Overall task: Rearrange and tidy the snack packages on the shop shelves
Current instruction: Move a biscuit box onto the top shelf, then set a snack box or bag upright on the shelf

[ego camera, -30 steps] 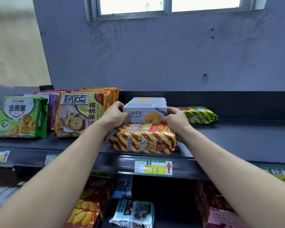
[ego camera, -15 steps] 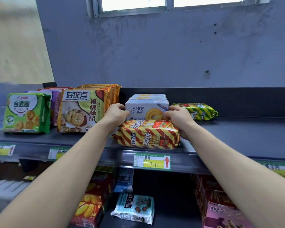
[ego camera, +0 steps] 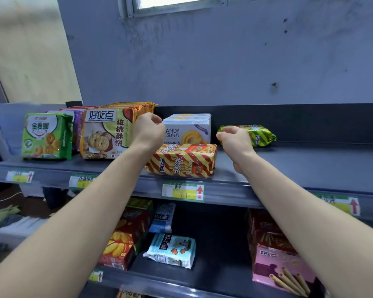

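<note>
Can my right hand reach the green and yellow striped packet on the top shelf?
Probably yes: the right hand, holding nothing, is just in front of the green and yellow striped foil packet, nothing between.

The green plastic packet (ego camera: pixel 46 136) on the upper shelf reads "金麦圈". The orange packet (ego camera: pixel 108 134) beside it carries "好吃点" and "核桃酥饼". The white cardboard box (ego camera: pixel 190 131) shows "ANDY Castle", its first letter behind the left hand (ego camera: pixel 148 134). The red-and-yellow striped packet (ego camera: pixel 181 161) bears "好吃点". Lower down, the pale blue packet (ego camera: pixel 170 250) reads "熊字饼" and the pink box (ego camera: pixel 274 265) "好吃点". The green shelf-edge price tag (ego camera: pixel 182 191) shows a red arrow; its digits are blurred.
</note>
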